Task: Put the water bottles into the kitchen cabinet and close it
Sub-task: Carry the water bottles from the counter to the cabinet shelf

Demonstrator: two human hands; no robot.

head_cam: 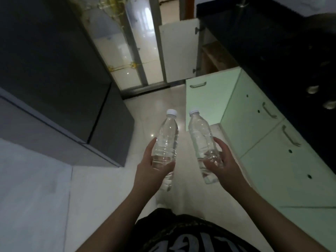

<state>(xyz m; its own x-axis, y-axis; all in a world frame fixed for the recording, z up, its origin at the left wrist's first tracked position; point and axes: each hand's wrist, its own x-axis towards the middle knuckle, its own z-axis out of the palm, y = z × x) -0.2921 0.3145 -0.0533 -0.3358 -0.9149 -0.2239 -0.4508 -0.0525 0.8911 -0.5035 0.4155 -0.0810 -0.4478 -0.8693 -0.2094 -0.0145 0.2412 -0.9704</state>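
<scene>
I hold two clear plastic water bottles with white caps in front of me above the floor. My left hand (151, 168) grips the lower half of the left bottle (166, 140). My right hand (224, 162) grips the lower half of the right bottle (201, 139). Both bottles tilt slightly away from me, caps pointing forward. To the right runs a row of pale green kitchen cabinets (269, 148). One green cabinet door (205, 100) stands swung out just beyond the right bottle. Farther on, a white cabinet door (177, 51) also hangs open, with a dim shelf behind it.
A dark countertop (272, 42) tops the cabinets on the right. A tall dark grey refrigerator (54, 70) fills the left side. A glass sliding door (127, 51) closes the far end. A pale tiled floor (109, 188) runs between them as a narrow aisle.
</scene>
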